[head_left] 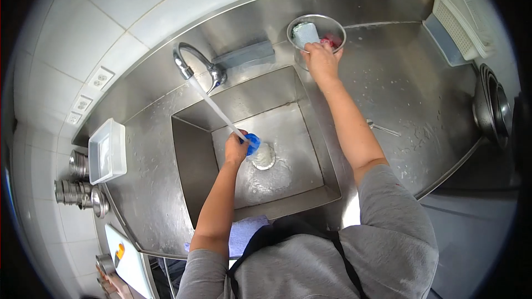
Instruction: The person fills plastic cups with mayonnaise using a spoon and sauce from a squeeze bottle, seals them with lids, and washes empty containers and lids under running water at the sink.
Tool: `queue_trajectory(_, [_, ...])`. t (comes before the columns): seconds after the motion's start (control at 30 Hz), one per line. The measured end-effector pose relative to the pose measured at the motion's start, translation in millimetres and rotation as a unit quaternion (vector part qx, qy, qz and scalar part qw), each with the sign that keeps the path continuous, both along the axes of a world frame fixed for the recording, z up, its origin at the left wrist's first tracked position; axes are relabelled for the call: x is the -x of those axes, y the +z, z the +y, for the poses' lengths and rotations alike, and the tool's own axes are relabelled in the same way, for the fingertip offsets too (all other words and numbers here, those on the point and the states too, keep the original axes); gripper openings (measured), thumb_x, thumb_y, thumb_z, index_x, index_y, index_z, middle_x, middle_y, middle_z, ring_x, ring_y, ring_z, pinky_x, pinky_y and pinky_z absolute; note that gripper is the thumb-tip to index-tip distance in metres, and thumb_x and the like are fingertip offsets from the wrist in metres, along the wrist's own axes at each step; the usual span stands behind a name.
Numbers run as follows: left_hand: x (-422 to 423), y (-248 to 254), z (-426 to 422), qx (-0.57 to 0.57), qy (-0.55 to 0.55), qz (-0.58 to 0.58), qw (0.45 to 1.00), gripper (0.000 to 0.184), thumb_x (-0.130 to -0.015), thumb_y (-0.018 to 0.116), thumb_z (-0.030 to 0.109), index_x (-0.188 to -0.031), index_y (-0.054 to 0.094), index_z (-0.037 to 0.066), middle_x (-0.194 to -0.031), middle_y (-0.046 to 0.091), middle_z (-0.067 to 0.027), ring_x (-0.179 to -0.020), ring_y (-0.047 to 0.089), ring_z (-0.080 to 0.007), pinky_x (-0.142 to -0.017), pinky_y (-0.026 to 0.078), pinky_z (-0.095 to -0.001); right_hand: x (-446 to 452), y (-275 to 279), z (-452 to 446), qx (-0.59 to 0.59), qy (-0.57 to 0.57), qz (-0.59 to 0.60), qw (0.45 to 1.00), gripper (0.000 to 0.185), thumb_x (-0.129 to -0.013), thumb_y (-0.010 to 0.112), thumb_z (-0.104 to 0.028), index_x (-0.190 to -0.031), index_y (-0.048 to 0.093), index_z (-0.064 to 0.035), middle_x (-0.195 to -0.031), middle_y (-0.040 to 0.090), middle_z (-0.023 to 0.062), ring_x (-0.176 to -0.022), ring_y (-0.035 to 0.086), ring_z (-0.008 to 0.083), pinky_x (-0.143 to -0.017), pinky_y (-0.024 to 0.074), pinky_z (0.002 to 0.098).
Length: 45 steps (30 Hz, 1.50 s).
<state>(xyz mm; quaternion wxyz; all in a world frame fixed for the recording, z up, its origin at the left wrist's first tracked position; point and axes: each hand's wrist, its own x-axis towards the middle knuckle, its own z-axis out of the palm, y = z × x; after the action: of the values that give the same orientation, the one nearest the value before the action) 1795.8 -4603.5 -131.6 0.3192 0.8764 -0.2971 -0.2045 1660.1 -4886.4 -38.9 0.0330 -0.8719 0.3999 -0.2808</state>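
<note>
Inside the metal sink (266, 205), my left hand (236, 148) holds a small blue item (252, 144) under the stream of water from the curved faucet (191, 55). Water falls around the drain (263, 158) just beside it. My right hand (323, 62) reaches to a round metal container (296, 24) behind the sink's right corner, its fingers at the near rim. A pale sponge-like block (306, 34) and something red (331, 41) are in that container. Whether these fingers grip the rim or the red thing is unclear.
White tray (108, 152) on the left; metal bowls (100, 202) beyond it. A fork-like utensil (385, 128) lies right of the sink. White baskets (451, 25) and pans (487, 102) stand far right. Purple cloth (246, 235) at the front edge; another person's hand (113, 283) at lower left.
</note>
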Motion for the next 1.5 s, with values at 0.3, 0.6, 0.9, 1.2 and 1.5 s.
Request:
queue_trajectory(0.3, [-1, -10, 13, 0.075, 0.058, -0.009, 0.995, 0.018, -0.070, 0.061, 0.003, -0.083, 0.048, 0.003, -0.079, 0.054, -0.0106, -0.070, 0.054, -0.0220, -0.065, 0.045, -0.0331, -69, 4, -78, -0.197, 0.038, -0.023, 0.979, 0.047, -0.077, 0.062, -0.037, -0.113, 0.053, -0.0081, -0.118, 0.053, 0.0105, -0.111, 0.046, 0.0334, -0.088, 0.0370, 0.0522])
queue_trajectory(0.6, [-9, 3, 50, 0.303, 0.273, 0.503, 0.762, 0.042, -0.076, 0.062, 0.016, -0.112, 0.045, 0.002, -0.105, 0.054, -0.0136, -0.091, 0.056, -0.0242, -0.077, 0.048, -0.0373, -42, 65, -48, -0.201, 0.027, -0.100, 0.974, 0.062, -0.061, 0.075, -0.029, -0.111, 0.048, -0.0026, -0.107, 0.058, 0.0173, -0.100, 0.056, 0.0280, -0.085, 0.0432, 0.0392])
queue_trajectory(0.9, [10, 30, 74, 0.438, 0.048, 0.657, 0.612, 0.049, -0.082, 0.054, 0.034, -0.117, 0.044, 0.001, -0.120, 0.048, -0.0171, -0.113, 0.046, -0.0350, -0.091, 0.038, -0.0558, -30, 9, 198, -0.189, 0.337, -0.010, 0.923, 0.053, -0.061, 0.070, -0.010, -0.111, 0.052, -0.0088, -0.112, 0.050, 0.0117, -0.107, 0.046, 0.0307, -0.086, 0.0409, 0.0376])
queue_trajectory(1.2, [-17, 45, 118, 0.241, 0.070, 0.628, 0.736, 0.048, -0.087, 0.037, 0.053, -0.113, 0.051, 0.015, -0.105, 0.058, -0.0095, -0.095, 0.057, -0.0257, -0.075, 0.049, -0.0395, -31, -57, 264, -0.009, 0.570, 0.046, 0.820, 0.047, -0.072, 0.060, -0.014, -0.117, 0.049, -0.0252, -0.126, 0.042, -0.0014, -0.119, 0.037, 0.0212, -0.090, 0.0368, 0.0498])
queue_trajectory(1.5, [-15, 39, 114, 0.141, 0.042, 0.464, 0.874, 0.044, -0.088, 0.035, 0.048, -0.115, 0.049, 0.017, -0.095, 0.057, -0.0032, -0.075, 0.056, -0.0150, -0.054, 0.048, -0.0290, -42, -64, 290, -0.190, 0.380, 0.112, 0.898, 0.023, -0.074, 0.055, -0.011, -0.096, 0.057, -0.0086, -0.107, 0.053, 0.0094, -0.097, 0.053, 0.0287, -0.079, 0.0450, 0.0378])
